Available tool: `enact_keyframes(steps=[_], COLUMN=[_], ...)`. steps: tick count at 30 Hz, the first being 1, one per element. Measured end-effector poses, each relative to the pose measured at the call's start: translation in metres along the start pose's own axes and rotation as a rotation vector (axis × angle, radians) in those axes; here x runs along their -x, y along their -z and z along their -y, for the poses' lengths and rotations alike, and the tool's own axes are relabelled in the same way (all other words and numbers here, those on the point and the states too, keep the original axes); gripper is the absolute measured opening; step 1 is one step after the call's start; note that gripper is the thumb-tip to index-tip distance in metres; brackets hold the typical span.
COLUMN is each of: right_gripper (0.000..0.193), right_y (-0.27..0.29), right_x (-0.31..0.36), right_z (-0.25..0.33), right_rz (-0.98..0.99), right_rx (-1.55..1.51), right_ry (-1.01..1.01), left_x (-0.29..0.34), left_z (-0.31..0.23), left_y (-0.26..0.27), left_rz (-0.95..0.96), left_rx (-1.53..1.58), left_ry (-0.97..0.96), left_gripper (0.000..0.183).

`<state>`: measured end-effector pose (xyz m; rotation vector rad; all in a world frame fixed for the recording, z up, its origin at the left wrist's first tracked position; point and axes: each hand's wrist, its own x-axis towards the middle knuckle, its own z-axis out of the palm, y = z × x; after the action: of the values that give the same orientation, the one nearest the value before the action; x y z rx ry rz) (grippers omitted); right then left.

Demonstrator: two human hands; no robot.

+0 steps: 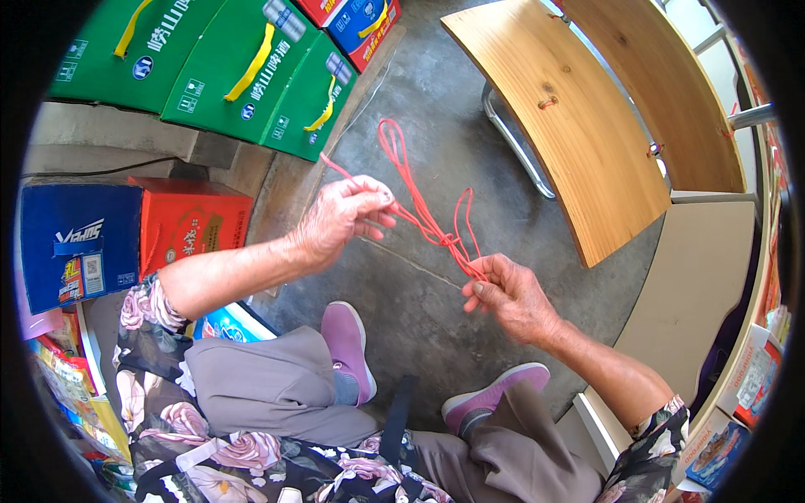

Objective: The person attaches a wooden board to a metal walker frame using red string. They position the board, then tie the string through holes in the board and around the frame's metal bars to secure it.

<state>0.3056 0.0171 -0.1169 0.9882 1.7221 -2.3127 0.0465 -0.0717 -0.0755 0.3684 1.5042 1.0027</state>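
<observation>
A thin red cord (425, 220) stretches between my hands in front of my knees, with a loose knot or tangle in its middle. One long loop of it sticks up and away from me, and a smaller loop stands nearer my right hand. My left hand (348, 214) pinches the cord between thumb and fingers, with a short free end poking out past the knuckles. My right hand (506, 295) is closed around the bundled strands at the other end. What lies inside the right fingers is partly hidden.
Green cartons (226, 75) with yellow handles stand at the far left. A blue box (80, 243) and a red box (189, 222) sit beside my left arm. A wooden bench (558, 117) with a metal leg stands at the far right. My purple shoes (348, 344) rest on the grey floor.
</observation>
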Motion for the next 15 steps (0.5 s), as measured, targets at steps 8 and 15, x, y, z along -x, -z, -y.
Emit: enact_keyframes(steps=[8, 15], right_gripper=[0.024, 0.027], right_y=[-0.005, -0.007], right_x=[-0.008, -0.011], right_z=[-0.012, -0.016], right_rz=[-0.183, -0.307], right_rx=[0.284, 0.411], right_ry=[0.340, 0.568], left_x=[0.025, 0.029], left_z=[0.016, 0.018], left_y=[0.008, 0.011], left_rz=[-0.025, -0.011], left_rx=[0.148, 0.276], left_ry=[0.015, 0.160], left_gripper=[0.015, 0.022])
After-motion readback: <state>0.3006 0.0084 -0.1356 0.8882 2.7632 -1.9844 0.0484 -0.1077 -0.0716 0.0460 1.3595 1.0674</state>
